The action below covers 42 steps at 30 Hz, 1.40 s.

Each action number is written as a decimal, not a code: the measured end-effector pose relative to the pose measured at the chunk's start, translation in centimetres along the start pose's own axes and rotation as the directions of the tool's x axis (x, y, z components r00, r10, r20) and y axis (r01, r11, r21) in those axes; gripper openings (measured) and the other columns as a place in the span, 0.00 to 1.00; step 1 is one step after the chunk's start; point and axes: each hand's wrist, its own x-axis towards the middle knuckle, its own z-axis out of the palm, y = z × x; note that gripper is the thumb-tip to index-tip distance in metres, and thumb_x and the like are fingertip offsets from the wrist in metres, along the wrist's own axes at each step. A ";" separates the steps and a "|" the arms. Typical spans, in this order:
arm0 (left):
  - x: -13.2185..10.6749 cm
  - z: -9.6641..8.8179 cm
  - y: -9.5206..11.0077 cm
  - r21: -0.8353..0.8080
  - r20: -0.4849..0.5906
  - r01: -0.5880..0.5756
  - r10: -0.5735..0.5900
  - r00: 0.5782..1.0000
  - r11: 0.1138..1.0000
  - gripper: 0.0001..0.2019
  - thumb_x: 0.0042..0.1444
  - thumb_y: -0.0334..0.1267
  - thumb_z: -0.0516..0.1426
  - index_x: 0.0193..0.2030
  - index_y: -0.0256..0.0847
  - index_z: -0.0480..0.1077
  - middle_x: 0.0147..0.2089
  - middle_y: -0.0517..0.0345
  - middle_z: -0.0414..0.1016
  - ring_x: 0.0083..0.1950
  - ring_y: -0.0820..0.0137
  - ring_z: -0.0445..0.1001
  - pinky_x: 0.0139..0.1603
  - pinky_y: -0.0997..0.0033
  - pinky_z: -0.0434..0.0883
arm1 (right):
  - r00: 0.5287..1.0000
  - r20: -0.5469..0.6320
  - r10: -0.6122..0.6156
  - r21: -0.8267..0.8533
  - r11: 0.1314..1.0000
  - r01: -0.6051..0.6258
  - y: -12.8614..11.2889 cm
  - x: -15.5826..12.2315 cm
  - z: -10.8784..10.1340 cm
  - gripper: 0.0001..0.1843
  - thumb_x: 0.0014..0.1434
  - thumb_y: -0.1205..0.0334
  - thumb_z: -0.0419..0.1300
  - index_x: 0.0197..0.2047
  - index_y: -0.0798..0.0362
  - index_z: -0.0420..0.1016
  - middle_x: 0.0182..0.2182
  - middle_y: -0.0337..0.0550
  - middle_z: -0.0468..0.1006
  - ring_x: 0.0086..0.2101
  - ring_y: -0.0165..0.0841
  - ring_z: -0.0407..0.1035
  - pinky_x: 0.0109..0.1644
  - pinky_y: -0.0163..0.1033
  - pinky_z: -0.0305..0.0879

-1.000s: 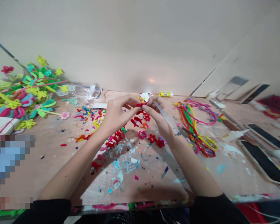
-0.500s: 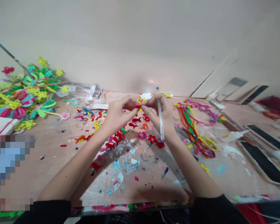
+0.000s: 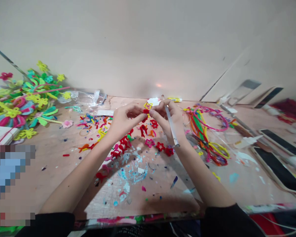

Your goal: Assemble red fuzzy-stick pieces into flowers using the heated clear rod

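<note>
Between the fingertips of both hands is a small piece of red pipe cleaner [image 3: 146,112], partly covered by the fingers. My left hand [image 3: 127,119] pinches it from the left. From the other side, thumb and fingers of my right hand [image 3: 172,115] close on it. A thin silvery, see-through stick [image 3: 172,126] is also tucked in my right hand, slanting down across the palm towards the wrist. Beneath the hands lie red pipe-cleaner shapes, among them a red star [image 3: 160,146] and a pink star [image 3: 150,143]. A yellow star [image 3: 148,105] shows just behind the fingertips.
Pipe-cleaner flowers [image 3: 27,98] are heaped at the left. To the right are a bundle of coloured pipe cleaners [image 3: 199,121], red-handled scissors [image 3: 218,159], a glue bottle [image 3: 248,142] and a phone [image 3: 278,171]. Colourful scraps [image 3: 93,121] litter the table.
The red piece has turned between my fingers and looks thicker from this side. The silvery stick has tilted, its lower end swinging right. Both hands stay nearly in place.
</note>
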 end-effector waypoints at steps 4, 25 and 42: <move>0.0 0.1 0.1 0.077 0.001 -0.027 0.027 1.000 0.997 0.06 0.54 0.39 0.63 0.34 0.39 0.77 0.32 0.55 0.81 0.34 0.70 0.79 0.37 0.69 0.77 | 1.000 -0.012 0.014 0.001 1.000 -0.014 -0.1 0.0 0.0 0.22 0.52 0.50 0.71 0.32 0.46 0.60 0.31 0.35 0.72 0.35 0.33 0.73 0.45 0.45 0.72; 1.0 -0.6 -0.6 0.043 -0.033 0.049 -0.048 0.998 0.998 0.05 0.53 0.37 0.62 0.29 0.40 0.74 0.30 0.57 0.78 0.31 0.72 0.77 0.33 0.70 0.73 | 0.934 -0.313 0.171 0.033 0.985 -0.169 4.0 6.6 -7.6 0.29 0.58 0.29 0.52 0.38 0.49 0.68 0.26 0.38 0.76 0.24 0.26 0.67 0.32 0.35 0.65; 1.3 -1.5 -2.3 0.105 -0.056 0.185 -0.180 0.982 0.977 0.08 0.52 0.40 0.62 0.27 0.39 0.72 0.29 0.58 0.77 0.31 0.72 0.74 0.34 0.71 0.71 | 0.666 -0.507 0.548 0.239 0.831 -0.502 15.9 7.6 -14.2 0.20 0.66 0.54 0.60 0.57 0.54 0.70 0.54 0.49 0.74 0.49 0.39 0.73 0.51 0.50 0.74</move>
